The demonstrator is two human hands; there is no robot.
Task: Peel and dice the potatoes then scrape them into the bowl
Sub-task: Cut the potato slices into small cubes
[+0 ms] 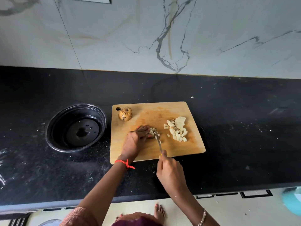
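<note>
Dicing | your left hand, fingers curled over the potato piece mid cutting board | right hand gripping the knife, blade against it | keep fingertips tucked, cuts even | diced pile on board's right, bowl beside its left edge

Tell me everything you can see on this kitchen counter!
Counter: one, black, below a white veined wall.
Bowl: one, black, left of the board.
Board: one, tan wood, mid counter.
Whole potato: one, brown speckled, board's far left corner.
Diced pile: one, pale, board's right side.
Cut potato: one cluster, pale, board's near middle.
Knife: one, silvery blade, against the cut potato.
Left hand: one, red thread at wrist, holds the cut potato.
Right hand: one, grips the knife.
</note>
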